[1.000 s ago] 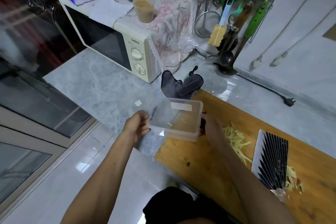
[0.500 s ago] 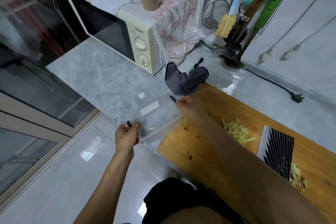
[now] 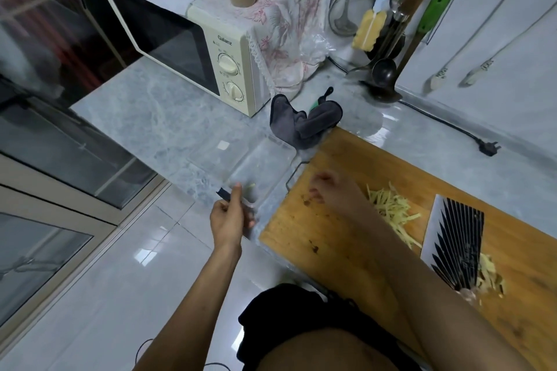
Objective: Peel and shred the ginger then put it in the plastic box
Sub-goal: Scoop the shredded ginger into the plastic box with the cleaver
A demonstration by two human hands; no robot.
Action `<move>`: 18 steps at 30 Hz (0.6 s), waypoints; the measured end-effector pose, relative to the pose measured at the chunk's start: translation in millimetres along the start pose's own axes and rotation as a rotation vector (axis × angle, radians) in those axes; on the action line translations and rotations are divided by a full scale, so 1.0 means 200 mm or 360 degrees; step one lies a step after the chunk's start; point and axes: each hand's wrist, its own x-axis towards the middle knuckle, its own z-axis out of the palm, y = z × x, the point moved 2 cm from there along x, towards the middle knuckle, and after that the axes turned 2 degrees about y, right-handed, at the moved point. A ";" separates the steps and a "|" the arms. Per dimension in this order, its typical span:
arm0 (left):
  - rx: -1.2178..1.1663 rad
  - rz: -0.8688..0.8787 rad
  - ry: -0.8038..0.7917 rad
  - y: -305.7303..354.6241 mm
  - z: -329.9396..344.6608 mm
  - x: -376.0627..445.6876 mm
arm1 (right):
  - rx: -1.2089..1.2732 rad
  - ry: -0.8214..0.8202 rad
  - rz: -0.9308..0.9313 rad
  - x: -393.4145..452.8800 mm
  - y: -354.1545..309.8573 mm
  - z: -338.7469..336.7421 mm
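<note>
The plastic box (image 3: pixel 265 169) now sits flat on the worktop, at the left end of the cutting board (image 3: pixel 331 235). A second ago it was up in the air, tipped, with both hands on it. Now it is down and open, with its clear lid (image 3: pixel 217 153) lying beside it.

The left hand (image 3: pixel 227 220) keeps its grip on the near corner of the box, thumb on the rim, fingers curled round it. The right hand (image 3: pixel 328 190) has let go and moved over the board. Its fingers look bent and hold nothing, but it is blurred.

The shredded ginger (image 3: pixel 388 211) lies in a pile on the board, just beside the right hand. Only a tiny bit is in the box. So the box is ready, and the filling probably comes next.

A knife (image 3: pixel 455 247) lies past the pile, with ginger peels (image 3: pixel 488 277) by it. A dark cloth (image 3: pixel 304 123) and a microwave (image 3: pixel 193 39) are at the back of the worktop.
</note>
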 end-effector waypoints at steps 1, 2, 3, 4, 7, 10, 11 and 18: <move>0.0019 -0.0024 -0.0038 -0.02 -0.01 -0.03 | -0.0003 0.0029 -0.0019 -0.04 0.02 -0.02; 0.0036 -0.0051 -0.0082 -0.05 -0.02 -0.06 | 0.0010 0.0073 -0.0042 -0.08 0.05 -0.05; 0.0050 -0.0073 -0.0128 -0.08 -0.03 -0.09 | 0.0038 0.0119 -0.0048 -0.11 0.08 -0.07; 0.0062 -0.0079 -0.0178 -0.11 -0.02 -0.12 | 0.0086 0.0167 -0.0038 -0.15 0.12 -0.10; 0.0160 -0.0045 -0.0392 -0.16 0.07 -0.19 | 0.0191 0.0305 0.0000 -0.27 0.26 -0.18; 0.0294 -0.0027 -0.0590 -0.19 0.21 -0.26 | 0.0249 0.0466 0.0095 -0.41 0.42 -0.26; 0.0344 -0.0025 -0.0645 -0.20 0.26 -0.27 | 0.0249 0.0515 0.0131 -0.45 0.48 -0.29; 0.0630 0.0091 -0.0926 -0.26 0.53 -0.40 | -0.0235 0.1002 0.0378 -0.80 0.81 -0.46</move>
